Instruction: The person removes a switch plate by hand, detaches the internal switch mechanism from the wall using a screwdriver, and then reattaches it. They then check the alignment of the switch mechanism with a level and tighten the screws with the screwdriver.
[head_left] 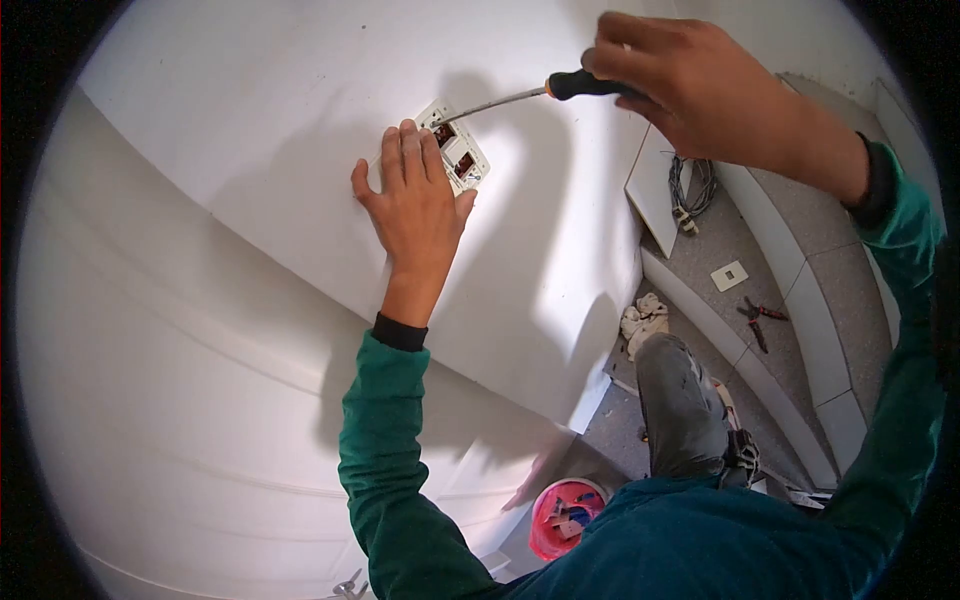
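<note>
My left hand (415, 205) lies flat against the white wall (250, 150), its fingers pressing on the left part of an open wall socket (458, 152) whose brown inner contacts show. My right hand (690, 85) grips the black handle of a screwdriver (545, 92). The metal shaft runs left and down, and its tip sits at the socket's top corner, just above my left fingertips. Both sleeves are green with dark cuffs.
Below me are grey stair steps (790, 230) with red-handled pliers (760, 318), a white cover plate (729, 275), a coil of cable (688, 190) and a crumpled rag (645, 320). A pink bucket (565, 515) of bits stands near my grey-trousered leg (680, 410).
</note>
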